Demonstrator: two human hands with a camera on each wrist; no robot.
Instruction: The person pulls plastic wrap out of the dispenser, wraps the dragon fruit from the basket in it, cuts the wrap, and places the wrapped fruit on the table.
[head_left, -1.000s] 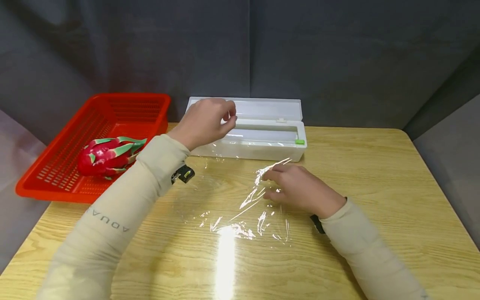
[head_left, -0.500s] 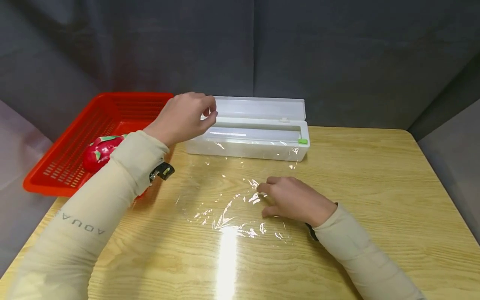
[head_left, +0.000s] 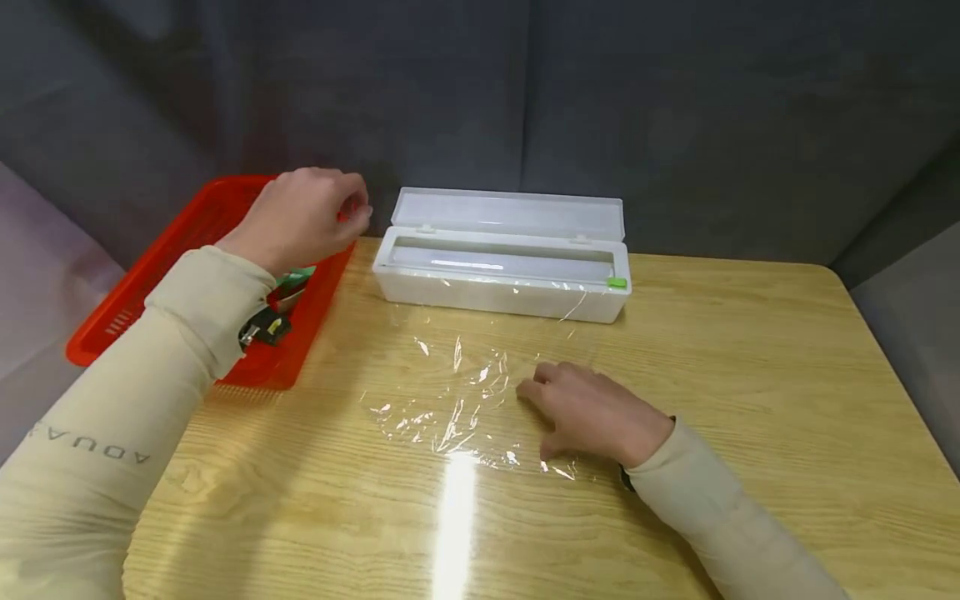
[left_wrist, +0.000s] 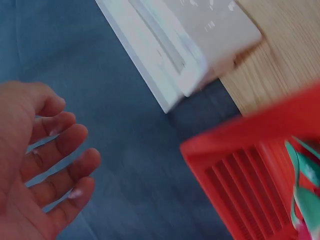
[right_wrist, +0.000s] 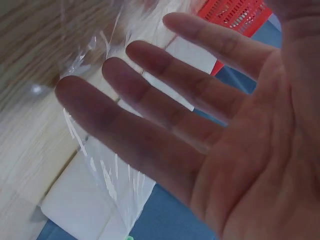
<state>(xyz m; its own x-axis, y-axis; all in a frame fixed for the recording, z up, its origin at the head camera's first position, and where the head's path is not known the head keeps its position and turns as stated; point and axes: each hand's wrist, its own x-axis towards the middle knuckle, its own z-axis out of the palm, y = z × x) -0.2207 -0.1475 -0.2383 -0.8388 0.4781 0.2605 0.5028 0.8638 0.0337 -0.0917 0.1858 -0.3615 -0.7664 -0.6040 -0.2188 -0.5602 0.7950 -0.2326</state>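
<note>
Clear plastic wrap (head_left: pixel 457 392) lies across the wooden table, running out from the front of a white wrap dispenser (head_left: pixel 495 292) whose lid stands up. My right hand (head_left: pixel 592 412) is at the right part of the wrap, fingertips right at the film. The right wrist view shows its fingers (right_wrist: pixel 150 90) spread and nearly straight. My left hand (head_left: pixel 300 217) is raised over the red basket (head_left: pixel 311 350), fingers loosely bent and holding nothing. In the left wrist view the palm of the left hand (left_wrist: pixel 45 165) faces the camera. A dragon fruit (left_wrist: pixel 307 175) sits in the basket, mostly hidden by my left arm in the head view.
A green slider (head_left: pixel 617 283) sits at the dispenser's right end. Behind the table (head_left: pixel 750 358) hangs a dark cloth (head_left: pixel 675 125). The basket stands at the left edge, a short way from the dispenser.
My left hand has moved left, from in front of the dispenser to over the basket. My right hand has lowered slightly toward the near side, and the wrap lies flatter.
</note>
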